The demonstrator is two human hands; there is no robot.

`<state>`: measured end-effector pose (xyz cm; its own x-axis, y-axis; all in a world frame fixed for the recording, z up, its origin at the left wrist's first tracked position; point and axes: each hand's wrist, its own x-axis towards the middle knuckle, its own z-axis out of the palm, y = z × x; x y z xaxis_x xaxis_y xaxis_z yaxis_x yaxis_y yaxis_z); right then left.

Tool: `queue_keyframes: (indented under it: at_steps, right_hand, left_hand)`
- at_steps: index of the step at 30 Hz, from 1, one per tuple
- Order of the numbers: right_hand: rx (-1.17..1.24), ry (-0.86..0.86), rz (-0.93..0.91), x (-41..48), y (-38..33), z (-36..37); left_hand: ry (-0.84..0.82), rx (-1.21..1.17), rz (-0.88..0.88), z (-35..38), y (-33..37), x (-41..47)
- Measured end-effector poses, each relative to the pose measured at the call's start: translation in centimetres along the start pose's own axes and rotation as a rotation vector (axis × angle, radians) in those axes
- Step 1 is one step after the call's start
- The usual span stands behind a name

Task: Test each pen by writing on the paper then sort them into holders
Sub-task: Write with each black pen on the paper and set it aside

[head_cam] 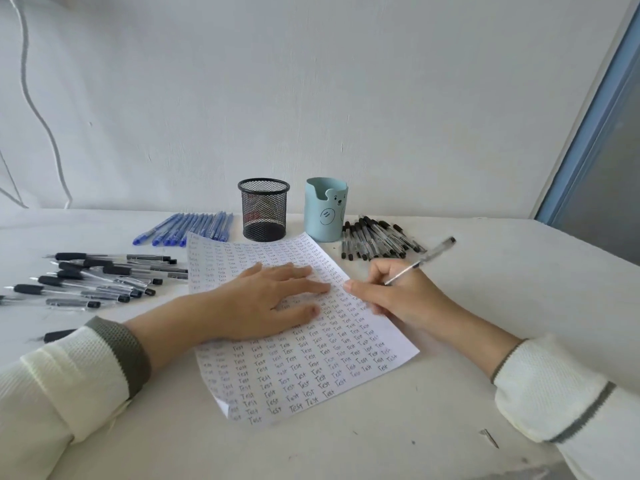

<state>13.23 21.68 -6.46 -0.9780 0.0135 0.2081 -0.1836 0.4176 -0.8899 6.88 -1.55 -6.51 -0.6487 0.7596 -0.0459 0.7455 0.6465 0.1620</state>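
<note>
Pen test under way; sorting looks unstarted.
Your right hand [391,296] pinches a clear pen [420,260], tip at the paper [311,375] edge. Your left hand [270,299] presses the sheet, fingers straight. The sheet is nearly full of "Test". No pens show above the mesh holder [264,209] or bear holder [325,211]. Blue pens [188,228], black-capped pens [377,240] and grip pens [104,277] await.

**Cream knit sleeves with grey trim**

Both arms are in a cream knitted jumper with a fine ribbed texture. The left sleeve [69,375], to the left of the paper [311,375], ends in a broad grey-green ribbed cuff [128,351]. The right sleeve [554,386], to the right of the paper, has only a thin dark edging [505,358] at its opening. A narrow grey stripe [581,414] rings it further from the paper. The left hand [263,299] and right hand [398,292] are bare.
</note>
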Motion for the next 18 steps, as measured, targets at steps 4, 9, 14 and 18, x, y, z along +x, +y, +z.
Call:
queue_keyframes:
  at_steps: [4,9,14,18]
  right_hand:
    - [-0.067,0.091,0.003,-0.38,0.29,0.25]
    - [-0.088,0.157,-0.025,-0.16,0.64,0.48]
    - [-0.062,0.156,-0.050,-0.06,0.59,0.50]
    - [-0.097,0.135,-0.048,-0.06,0.56,0.53]
  left_hand:
    - [-0.013,-0.009,0.020,0.13,0.07,-0.04]
    - [-0.036,0.004,0.018,0.13,0.00,-0.07]
    - [-0.023,0.028,0.024,0.12,-0.07,0.13]
    - [-0.021,0.028,0.021,0.19,-0.03,0.05]
